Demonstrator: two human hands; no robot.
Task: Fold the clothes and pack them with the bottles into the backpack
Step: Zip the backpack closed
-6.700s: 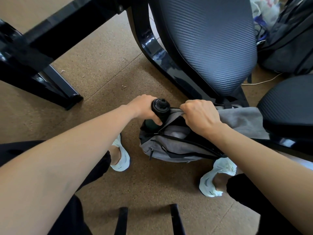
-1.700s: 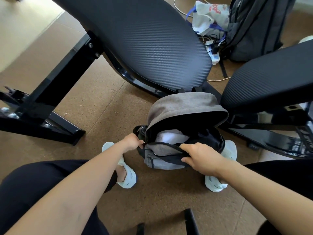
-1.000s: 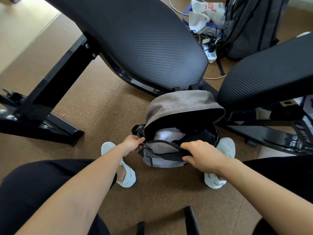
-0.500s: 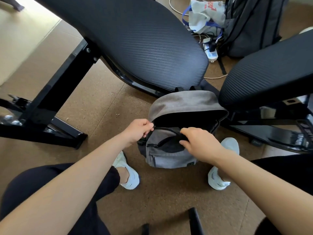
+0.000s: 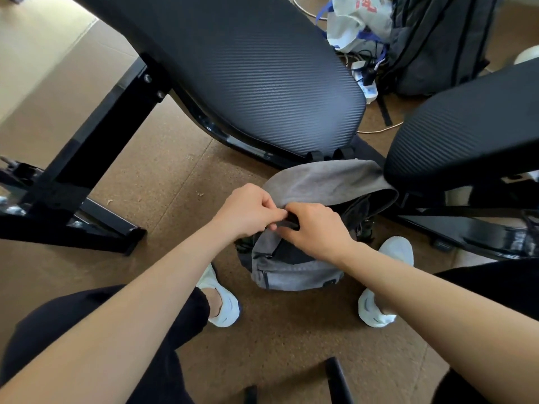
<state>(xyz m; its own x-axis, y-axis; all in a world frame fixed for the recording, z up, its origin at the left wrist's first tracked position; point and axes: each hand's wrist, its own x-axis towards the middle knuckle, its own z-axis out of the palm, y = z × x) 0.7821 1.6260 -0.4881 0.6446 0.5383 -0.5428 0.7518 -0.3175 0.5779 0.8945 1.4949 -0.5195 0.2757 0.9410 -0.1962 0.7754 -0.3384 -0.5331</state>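
A grey backpack (image 5: 294, 272) stands upright on the cork floor between my feet, its grey top flap (image 5: 326, 182) still raised behind my hands. My left hand (image 5: 248, 208) pinches the edge of the opening at the top left of the bag. Right beside it, my right hand (image 5: 315, 228) grips the black front rim of the opening. The two hands almost touch. A dark bottle shows only as a sliver at the bag's left side (image 5: 243, 243). The clothes inside are hidden.
Two black padded benches (image 5: 248, 74) (image 5: 466, 132) hang over the bag, their steel frame (image 5: 87, 158) at the left. Behind stand a dark backpack (image 5: 437, 42), a white plastic bag (image 5: 355, 21) and a power strip with cables (image 5: 364, 80). My white shoes (image 5: 221, 298) flank the grey bag.
Both hands rose and came together at the top of the opening, drawing the front panel up. The white clothing seen inside a second ago is now covered.
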